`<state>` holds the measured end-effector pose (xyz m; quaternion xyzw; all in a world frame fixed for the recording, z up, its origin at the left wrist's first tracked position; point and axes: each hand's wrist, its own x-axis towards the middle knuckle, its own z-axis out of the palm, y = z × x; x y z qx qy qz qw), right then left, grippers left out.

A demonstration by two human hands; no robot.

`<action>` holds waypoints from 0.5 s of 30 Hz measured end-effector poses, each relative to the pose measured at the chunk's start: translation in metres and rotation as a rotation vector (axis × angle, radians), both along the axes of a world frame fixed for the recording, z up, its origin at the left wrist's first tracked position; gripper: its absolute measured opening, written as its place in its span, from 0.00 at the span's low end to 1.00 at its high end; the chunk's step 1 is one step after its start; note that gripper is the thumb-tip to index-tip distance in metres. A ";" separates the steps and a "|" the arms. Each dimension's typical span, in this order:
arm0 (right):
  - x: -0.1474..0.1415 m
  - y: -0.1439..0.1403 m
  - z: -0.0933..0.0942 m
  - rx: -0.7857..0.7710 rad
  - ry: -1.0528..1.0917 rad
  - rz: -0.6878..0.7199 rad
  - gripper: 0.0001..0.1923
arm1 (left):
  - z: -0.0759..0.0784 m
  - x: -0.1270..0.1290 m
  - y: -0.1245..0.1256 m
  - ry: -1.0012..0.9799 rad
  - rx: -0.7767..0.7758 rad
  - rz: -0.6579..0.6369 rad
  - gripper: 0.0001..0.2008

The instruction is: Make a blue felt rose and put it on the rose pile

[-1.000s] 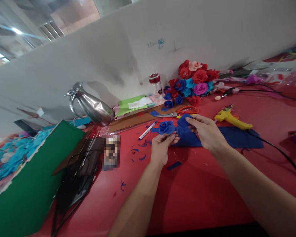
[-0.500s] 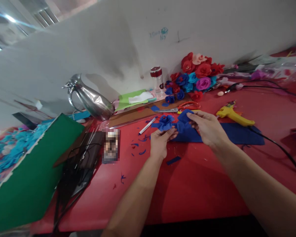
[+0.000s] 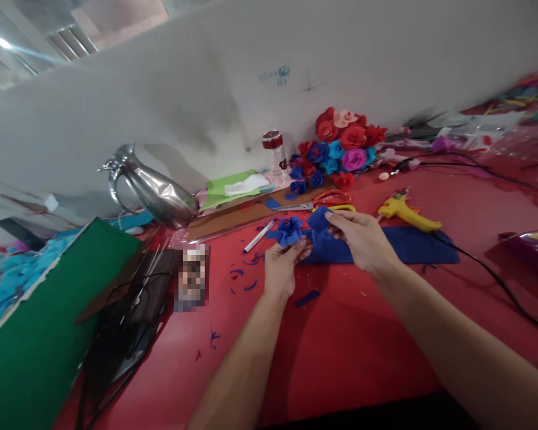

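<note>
The left hand (image 3: 280,270) is closed around a little blue flower (image 3: 289,230) made of soft cloth, with its fingers pinched under the flower so the bloom sticks up above them. The right hand (image 3: 362,241) is just beside it, fingers curled in, pinching a loose blue petal piece (image 3: 319,221) between thumb and fingertips. The petal piece sits right next to the flower, and the two almost touch. Both hands hover low over a red table (image 3: 349,352), near the middle of it. Under the right hand lies a flat blue cloth sheet (image 3: 412,251). A yellow glue gun (image 3: 406,212) rests at the far edge of that sheet, with a black cord (image 3: 497,278) running off to the right. Just behind the hands lie scissors (image 3: 316,203) with orange handles, and a white marker pen (image 3: 257,237) lies to the left of the flower. Tiny blue scraps (image 3: 246,278) are scattered on the table near the left hand. Farther back, by the white wall, there is a bunch of finished flowers (image 3: 341,149) in red, blue, pink and purple, with a small clear jar (image 3: 274,156) with a red lid beside it. A shiny silver jug (image 3: 150,191) stands to the left, and a big green board (image 3: 40,334) leans in the near left corner.
</note>
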<state>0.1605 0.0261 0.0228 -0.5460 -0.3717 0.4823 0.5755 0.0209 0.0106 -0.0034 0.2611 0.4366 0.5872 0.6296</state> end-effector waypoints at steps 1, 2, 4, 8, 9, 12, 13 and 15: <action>-0.001 0.000 0.000 0.002 0.006 0.004 0.14 | 0.000 0.000 0.000 0.001 -0.004 0.002 0.16; -0.001 0.000 -0.001 0.004 0.014 0.006 0.14 | 0.000 0.000 0.000 0.001 -0.007 0.002 0.16; -0.003 0.000 -0.001 0.012 0.035 0.002 0.13 | 0.001 0.000 0.001 -0.005 -0.009 0.000 0.16; -0.005 -0.001 -0.002 0.028 0.043 0.000 0.13 | 0.000 0.001 0.001 -0.004 -0.003 0.004 0.16; -0.005 -0.001 -0.002 0.034 0.032 0.002 0.14 | 0.000 0.001 0.001 -0.001 -0.001 0.006 0.16; -0.007 -0.002 -0.002 0.060 -0.023 -0.002 0.15 | 0.000 0.001 0.002 0.007 0.000 0.008 0.16; -0.007 -0.003 -0.002 0.065 -0.040 -0.007 0.16 | 0.000 0.001 0.002 0.009 0.004 0.006 0.15; -0.008 -0.003 -0.002 0.065 -0.067 -0.012 0.17 | 0.001 0.001 0.002 0.017 0.015 -0.002 0.14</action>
